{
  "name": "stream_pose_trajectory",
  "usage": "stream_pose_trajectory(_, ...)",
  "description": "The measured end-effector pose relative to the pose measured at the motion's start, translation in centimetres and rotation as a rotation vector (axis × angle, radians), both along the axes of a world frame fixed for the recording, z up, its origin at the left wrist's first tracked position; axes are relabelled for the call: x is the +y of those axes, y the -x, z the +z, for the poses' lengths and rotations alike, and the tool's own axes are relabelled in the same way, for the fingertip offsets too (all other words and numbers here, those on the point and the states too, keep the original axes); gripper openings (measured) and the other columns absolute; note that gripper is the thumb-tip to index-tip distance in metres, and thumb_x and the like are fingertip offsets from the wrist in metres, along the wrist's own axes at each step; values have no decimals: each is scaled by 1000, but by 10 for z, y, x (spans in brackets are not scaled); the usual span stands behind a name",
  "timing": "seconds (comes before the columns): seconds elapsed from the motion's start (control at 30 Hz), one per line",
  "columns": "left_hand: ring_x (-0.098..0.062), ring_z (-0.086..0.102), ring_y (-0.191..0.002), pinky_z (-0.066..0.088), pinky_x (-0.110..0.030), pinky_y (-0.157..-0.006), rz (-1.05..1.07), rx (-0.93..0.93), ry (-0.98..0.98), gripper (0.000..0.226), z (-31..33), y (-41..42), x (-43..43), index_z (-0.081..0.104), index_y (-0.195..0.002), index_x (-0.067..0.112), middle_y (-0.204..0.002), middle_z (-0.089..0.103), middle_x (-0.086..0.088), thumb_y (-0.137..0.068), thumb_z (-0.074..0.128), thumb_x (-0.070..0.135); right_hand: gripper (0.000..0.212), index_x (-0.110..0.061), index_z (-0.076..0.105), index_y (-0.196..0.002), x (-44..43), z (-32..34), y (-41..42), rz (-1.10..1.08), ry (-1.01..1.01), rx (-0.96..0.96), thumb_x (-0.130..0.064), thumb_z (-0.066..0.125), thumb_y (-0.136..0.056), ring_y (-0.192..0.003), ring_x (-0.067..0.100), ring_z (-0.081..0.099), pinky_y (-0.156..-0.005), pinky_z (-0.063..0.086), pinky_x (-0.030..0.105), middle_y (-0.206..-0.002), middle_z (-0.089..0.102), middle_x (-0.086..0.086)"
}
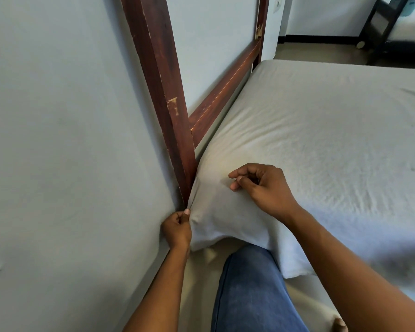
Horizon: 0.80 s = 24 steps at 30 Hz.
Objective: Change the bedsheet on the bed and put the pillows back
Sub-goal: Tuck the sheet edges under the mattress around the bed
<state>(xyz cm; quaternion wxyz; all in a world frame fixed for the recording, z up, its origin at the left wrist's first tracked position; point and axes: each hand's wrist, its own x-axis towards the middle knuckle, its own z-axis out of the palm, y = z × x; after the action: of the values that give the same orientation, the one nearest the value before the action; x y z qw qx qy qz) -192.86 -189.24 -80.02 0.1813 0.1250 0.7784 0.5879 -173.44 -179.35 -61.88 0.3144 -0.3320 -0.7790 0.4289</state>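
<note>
Two hands at the sheet's near corner

Both hands work one corner of the pale grey fabric bedsheet [321, 140], which lies spread over the bed. Its long run stretches away from the fingers toward the far right, and the corner points at the foot of the dark red-brown wooden bedpost [163, 87]. The left hand [176, 230] pinches the corner's edge between thumb and curled fingers, just beside that post. The right hand [264, 185] rests on top of the corner, above the left fingers, with fingers curled and thumb and forefinger tips close together at a crease; whether they catch cloth is unclear. Beyond the fingers a matching wooden rail [225, 92] follows the sheet's edge along the pale wall [58, 116]. Below the right fingers is a knee in blue denim [249, 288]
</note>
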Motion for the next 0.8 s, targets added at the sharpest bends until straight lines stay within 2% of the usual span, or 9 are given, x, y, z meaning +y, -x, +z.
stream_pose_trajectory(0.13,-21,67,-87,50,-26,-74,-7,102,-77,11,13,-10,-14,70,-93,19,-90,71,0,-93,68,8,21,-22,78,-101,0,-5,0,-12,-48,7,-8,62,-97,-86,3,73,-83,55,24,-82,78,-12)
stream_pose_trajectory(0.2,-17,65,-92,52,-26,-80,-38,159,-131,17,19,-15,-18,70,-106,12,-101,70,-2,-90,71,8,21,-21,78,-102,-2,-9,1,-26,-127,-8,-8,62,-97,-85,2,72,-77,54,21,-83,77,-13)
stream_pose_trajectory(0.27,-13,65,-96,53,-26,-83,-97,233,-143,30,22,-20,-19,69,-117,10,-107,70,0,-89,76,18,20,-21,77,-105,-5,-13,3,-39,-289,-41,-14,61,-97,-84,4,71,-78,57,26,-86,76,-14)
stream_pose_trajectory(0.37,-13,67,-89,56,-31,-77,-119,237,-164,25,25,-20,-16,72,-103,18,-95,72,3,-89,76,38,22,-21,76,-108,-13,-19,7,-45,-552,-96,-24,58,-96,-82,8,70,-75,58,31,-94,76,-10)
stream_pose_trajectory(0.47,-17,58,-71,51,-39,-67,-178,126,-214,32,20,-9,-14,66,-82,13,-76,66,-9,-87,71,44,21,-20,75,-109,-22,-28,10,15,-611,-116,-22,60,-95,-82,9,69,-72,57,29,-98,75,-9)
stream_pose_trajectory(0.57,-30,64,-92,54,-50,-88,-280,-279,-421,29,20,3,-19,67,-104,1,-105,71,-27,-94,69,28,23,-21,75,-111,-25,-38,10,42,-578,-135,-24,58,-95,-85,9,70,-73,58,31,-101,75,-10)
stream_pose_trajectory(0.63,-32,65,-98,52,-46,-95,-265,-401,-445,25,18,8,-20,68,-108,-4,-107,71,-24,-99,63,18,25,-22,75,-111,-24,-40,9,36,-549,-152,-26,56,-95,-84,8,69,-72,58,30,-99,75,-11)
stream_pose_trajectory(0.7,-32,67,-94,55,-46,-92,-160,-370,-384,24,10,11,-15,72,-101,0,-103,74,-19,-99,63,22,27,-24,74,-110,-25,-42,8,39,-528,-175,-29,53,-94,-80,7,68,-70,57,29,-96,74,-12)
stream_pose_trajectory(0.8,-23,63,-78,57,-38,-77,-20,-260,-260,26,9,2,1,72,-83,3,-82,71,-9,-98,67,23,28,-23,75,-109,-28,-47,10,55,-507,-214,-29,54,-92,-80,9,68,-72,57,27,-96,74,-11)
